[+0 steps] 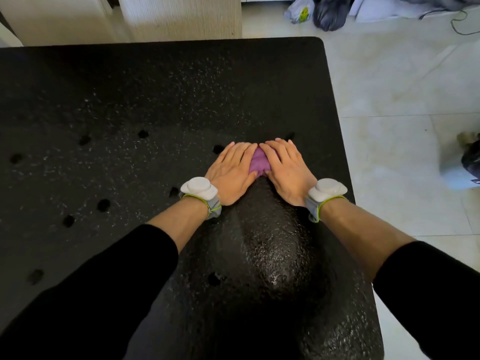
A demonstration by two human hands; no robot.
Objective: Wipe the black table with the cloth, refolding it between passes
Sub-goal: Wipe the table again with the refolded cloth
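Note:
A purple cloth (258, 162) lies bunched on the black table (130, 105), towards its right side. My left hand (231, 172) and my right hand (285, 170) press flat on it side by side, fingers straight and pointing away from me, fingertips nearly meeting. Only a narrow strip of cloth shows between the hands. A shiny wet band (262, 250) runs from the cloth back towards me. The rest of the tabletop is dull and speckled with pale flecks and several dark spots (104, 205).
The table's right edge (345, 162) is close to my right hand, with pale tiled floor (402, 100) beyond. Plastic bags (319, 11) lie on the floor at the back. A beige cabinet (181, 16) stands behind the table. A dark object (470, 157) sits at the far right.

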